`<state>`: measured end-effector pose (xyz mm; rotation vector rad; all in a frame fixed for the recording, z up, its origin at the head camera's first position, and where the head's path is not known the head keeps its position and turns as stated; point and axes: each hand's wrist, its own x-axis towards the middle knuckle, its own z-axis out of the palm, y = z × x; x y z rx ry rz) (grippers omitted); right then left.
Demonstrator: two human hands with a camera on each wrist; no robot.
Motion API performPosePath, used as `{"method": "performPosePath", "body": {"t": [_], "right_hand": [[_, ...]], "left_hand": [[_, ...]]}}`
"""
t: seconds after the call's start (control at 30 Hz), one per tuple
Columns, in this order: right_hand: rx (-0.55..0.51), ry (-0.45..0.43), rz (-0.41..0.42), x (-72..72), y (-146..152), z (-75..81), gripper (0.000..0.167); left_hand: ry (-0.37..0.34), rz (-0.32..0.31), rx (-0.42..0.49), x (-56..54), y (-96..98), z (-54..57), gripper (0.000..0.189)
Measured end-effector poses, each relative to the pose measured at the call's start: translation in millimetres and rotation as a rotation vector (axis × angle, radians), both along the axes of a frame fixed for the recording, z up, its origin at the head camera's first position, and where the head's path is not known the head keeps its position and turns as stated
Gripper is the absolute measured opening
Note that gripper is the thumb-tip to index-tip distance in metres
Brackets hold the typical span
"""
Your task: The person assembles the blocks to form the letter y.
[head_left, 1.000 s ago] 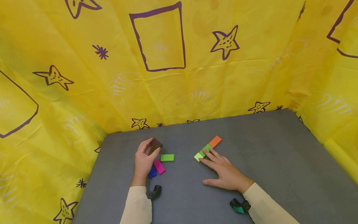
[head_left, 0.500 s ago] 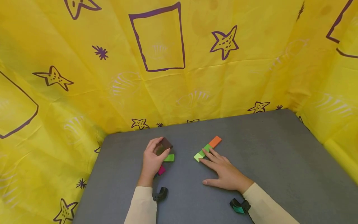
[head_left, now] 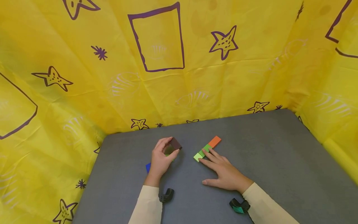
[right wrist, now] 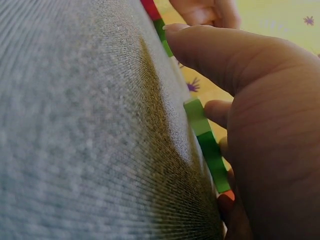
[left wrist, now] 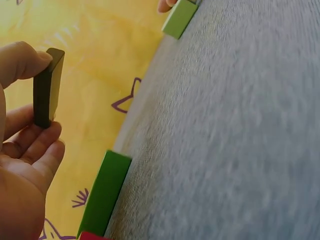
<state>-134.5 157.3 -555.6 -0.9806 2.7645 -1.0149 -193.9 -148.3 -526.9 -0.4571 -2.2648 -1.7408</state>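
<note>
Lengthwise, left hand [head_left: 160, 161] pinches dark block [head_left: 176, 143], near end rightward; right hand [head_left: 226, 173] splayed.

Soft light, faint shadows

From here the purple-patterned yellow cloth wall [head_left: 195, 84] glows brightly; shadows on the flat grey worktop [head_left: 257, 146] are faint. Both wrist views look dimmer, the worktop's nearest stretch blurred, the bare right hand [right wrist: 275, 105] in shade.

Brown block [head_left: 176, 144] is super dark, then an orange block [head_left: 215, 142], a green block [right wrist: 213, 159], a pale lime block [head_left: 197, 156] and a blue block [head_left: 148, 168]. Surface [head_left: 251, 140] is flat grey, sleeves [head_left: 146, 205] cream, bands [head_left: 167, 196] black, one with a teal patch [head_left: 238, 210]. Backdrop [head_left: 246, 84] is loud yellow, purple starfish doodles [head_left: 224, 42].
</note>
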Motion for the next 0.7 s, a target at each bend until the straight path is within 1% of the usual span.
{"method": "performPosePath", "body": {"t": [0.17, 0.27, 0.4, 0.57, 0.7], "right_hand": [[-0.003, 0.000, 0.000, 0.2, 0.1, 1.0, 0.084], [0.000, -0.001, -0.001, 0.2, 0.0, 1.6, 0.085], [-0.002, -0.007, -0.007, 0.1, 0.2, 1.6, 0.087], [0.002, -0.007, -0.011, -0.1, 0.3, 1.1, 0.087], [0.011, 0.000, -0.009, -0.7, 0.2, 0.2, 0.088]], "left_hand": [[-0.017, 0.006, -0.009, -3.6, 9.3, -3.6, 0.060], [-0.038, -0.001, -0.016, -4.8, 16.1, -5.4, 0.059], [-0.046, -0.013, -0.025, -6.0, 25.2, -7.7, 0.058], [-0.055, -0.020, -0.071, -8.1, 34.1, -12.5, 0.058], [-0.079, -0.022, -0.118, -9.2, 39.4, -14.1, 0.058]]}}
